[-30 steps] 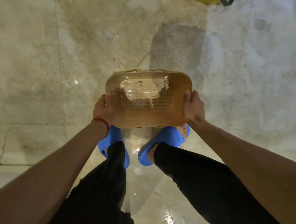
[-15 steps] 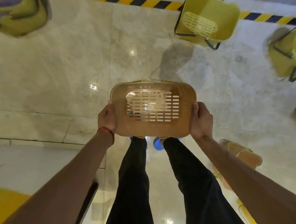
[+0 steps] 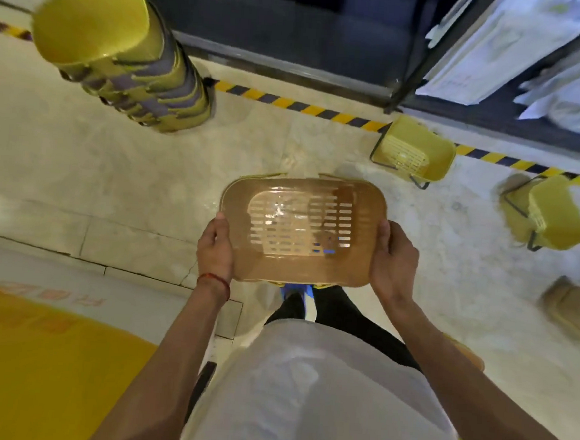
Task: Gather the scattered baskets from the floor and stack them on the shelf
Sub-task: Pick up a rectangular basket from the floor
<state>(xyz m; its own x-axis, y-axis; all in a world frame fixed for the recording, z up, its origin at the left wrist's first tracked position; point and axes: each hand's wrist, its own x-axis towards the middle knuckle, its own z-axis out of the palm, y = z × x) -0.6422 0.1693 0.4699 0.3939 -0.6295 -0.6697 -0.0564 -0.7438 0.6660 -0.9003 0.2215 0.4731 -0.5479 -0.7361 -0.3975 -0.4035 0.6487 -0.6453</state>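
Note:
I hold a brown plastic basket (image 3: 301,231) level in front of me, its slotted bottom visible from above. My left hand (image 3: 215,249) grips its left rim and my right hand (image 3: 393,263) grips its right rim. A tall stack of yellow baskets (image 3: 121,57) stands on the floor at the upper left. Two yellow baskets lie tipped on the floor to the right, one near the striped tape (image 3: 415,153) and another farther right (image 3: 550,214). A brown basket (image 3: 574,308) lies at the right edge, blurred.
Yellow-and-black hazard tape (image 3: 300,105) runs across the floor before a dark shelf unit (image 3: 295,31). Bagged white goods (image 3: 520,53) fill shelves at the upper right. A yellow floor marking (image 3: 38,367) covers the lower left. Another basket rim (image 3: 468,352) shows behind my right arm.
My view has lifted from my feet toward the shelf. The basket stays in both hands, raised higher, and the yellow stack, the tape and the shelving have come into view.

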